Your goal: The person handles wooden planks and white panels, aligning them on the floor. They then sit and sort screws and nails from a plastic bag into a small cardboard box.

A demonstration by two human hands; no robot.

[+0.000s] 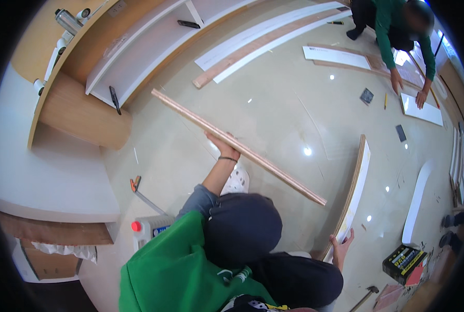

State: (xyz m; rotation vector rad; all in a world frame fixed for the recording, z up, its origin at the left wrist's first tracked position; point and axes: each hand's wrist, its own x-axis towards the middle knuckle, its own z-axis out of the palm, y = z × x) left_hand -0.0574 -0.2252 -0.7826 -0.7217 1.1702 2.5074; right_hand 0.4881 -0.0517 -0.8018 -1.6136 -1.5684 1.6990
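Brown-edged strip: long, narrow, seen edge-on; held in front of the person, above the pale floor; height off the floor, cannot tell.
Long axis: slants from far left to near right across the body.
Left hand: the nearer one, clamped on the strip close to mid-length; fingers partly hidden by the wood.
White-faced board: to the person's right, running mostly away from the body, near end beside the right knee.
Right hand: at that near end, thumb over the board, fingers spread apart from it; bearing weight or not, cannot tell.
Key relation: strip's near-right end points toward the board's middle stretch, floor showing between; the two axes lie crosswise, not parallel.
Left side: white jug with red cap, near an orange-headed tool.
Far right: co-worker in green, one hand on a short white board.
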